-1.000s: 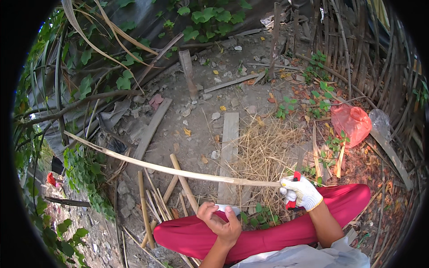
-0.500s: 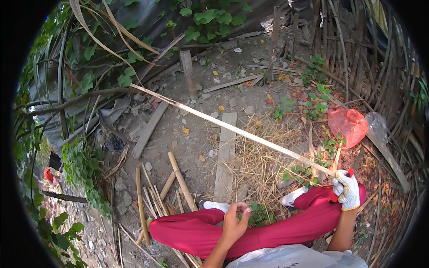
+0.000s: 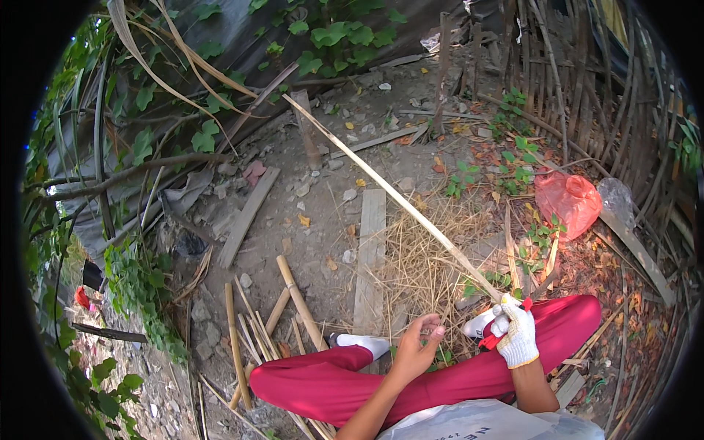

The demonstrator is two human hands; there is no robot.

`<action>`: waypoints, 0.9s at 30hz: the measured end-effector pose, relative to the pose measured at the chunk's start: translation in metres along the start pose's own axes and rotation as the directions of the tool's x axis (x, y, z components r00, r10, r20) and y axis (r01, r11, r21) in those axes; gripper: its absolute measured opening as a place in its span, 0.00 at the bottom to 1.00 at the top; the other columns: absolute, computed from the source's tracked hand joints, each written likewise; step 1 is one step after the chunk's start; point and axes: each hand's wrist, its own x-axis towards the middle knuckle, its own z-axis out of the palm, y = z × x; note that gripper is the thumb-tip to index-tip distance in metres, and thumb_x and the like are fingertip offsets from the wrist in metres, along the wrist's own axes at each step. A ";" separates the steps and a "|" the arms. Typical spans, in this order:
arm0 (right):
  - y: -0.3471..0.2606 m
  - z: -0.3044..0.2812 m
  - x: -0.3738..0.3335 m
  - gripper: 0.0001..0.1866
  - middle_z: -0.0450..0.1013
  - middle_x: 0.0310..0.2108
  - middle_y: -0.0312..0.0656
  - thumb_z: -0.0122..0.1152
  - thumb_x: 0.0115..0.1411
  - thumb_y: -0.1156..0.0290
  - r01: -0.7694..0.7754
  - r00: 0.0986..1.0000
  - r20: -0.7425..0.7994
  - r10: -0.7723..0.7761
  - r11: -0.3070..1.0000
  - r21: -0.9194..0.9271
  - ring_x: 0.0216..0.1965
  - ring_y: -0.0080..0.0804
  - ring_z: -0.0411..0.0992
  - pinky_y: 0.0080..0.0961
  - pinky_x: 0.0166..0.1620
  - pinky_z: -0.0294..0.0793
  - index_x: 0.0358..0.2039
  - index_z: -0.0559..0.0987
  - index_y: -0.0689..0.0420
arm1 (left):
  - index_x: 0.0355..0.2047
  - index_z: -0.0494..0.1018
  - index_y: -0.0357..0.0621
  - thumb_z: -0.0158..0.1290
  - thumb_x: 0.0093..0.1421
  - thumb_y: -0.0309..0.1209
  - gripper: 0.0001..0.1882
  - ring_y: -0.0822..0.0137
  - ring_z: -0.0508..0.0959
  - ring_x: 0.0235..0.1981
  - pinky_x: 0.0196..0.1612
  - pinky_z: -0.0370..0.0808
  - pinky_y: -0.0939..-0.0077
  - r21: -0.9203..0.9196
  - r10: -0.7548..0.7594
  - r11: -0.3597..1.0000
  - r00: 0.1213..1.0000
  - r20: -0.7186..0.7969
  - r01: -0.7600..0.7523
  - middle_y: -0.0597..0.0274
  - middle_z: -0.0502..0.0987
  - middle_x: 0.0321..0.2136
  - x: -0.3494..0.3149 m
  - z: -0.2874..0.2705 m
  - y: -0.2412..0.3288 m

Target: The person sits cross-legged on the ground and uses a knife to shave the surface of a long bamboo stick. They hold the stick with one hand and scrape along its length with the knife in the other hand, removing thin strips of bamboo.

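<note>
Your long pale strip point(image 3: 433, 230) just swung from ten to eleven o'clock, bringing its near end, clamped in your gloved right hand point(image 3: 517, 334) at four, closer to your bare left hand point(image 3: 416, 348) at five, fingers curled apart, red object point(image 3: 490, 342) (mostly hidden) sharing the glove.

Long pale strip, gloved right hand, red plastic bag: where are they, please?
Long pale strip point(image 3: 400, 199): head view, mid-length.
Gloved right hand point(image 3: 517, 334): head view, back of the glove.
Red plastic bag point(image 3: 568, 205): head view, crumpled middle.
</note>
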 end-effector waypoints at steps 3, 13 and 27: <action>0.022 0.008 -0.007 0.08 0.74 0.23 0.39 0.60 0.70 0.67 -0.039 0.996 0.085 0.034 0.998 0.059 0.13 0.20 0.63 0.20 0.16 0.59 0.40 0.77 0.59 | 0.59 0.70 0.38 0.54 0.71 0.38 0.21 0.62 0.78 0.55 0.56 0.76 0.65 -0.053 -0.009 0.999 1.000 0.024 0.010 0.52 0.79 0.52 0.011 0.014 0.005; 0.077 0.047 -0.024 0.07 0.67 0.16 0.30 0.57 0.71 0.68 -0.122 0.988 0.091 0.122 0.992 -0.004 0.13 0.22 0.64 0.23 0.16 0.61 0.44 0.79 0.55 | 0.57 0.70 0.33 0.54 0.71 0.34 0.20 0.68 0.78 0.51 0.52 0.77 0.70 -0.284 -0.056 0.957 0.998 0.026 0.061 0.56 0.80 0.49 0.047 0.019 0.015; 0.058 0.080 0.021 0.23 0.78 0.23 0.49 0.60 0.65 0.50 0.553 0.833 0.547 0.083 -0.071 -0.830 0.25 0.48 0.77 0.38 0.32 0.76 0.27 0.81 0.61 | 0.54 0.69 0.37 0.49 0.70 0.24 0.14 0.67 0.76 0.28 0.37 0.82 0.68 -0.812 -0.211 0.539 0.969 0.127 0.224 0.61 0.73 0.36 -0.012 -0.069 0.018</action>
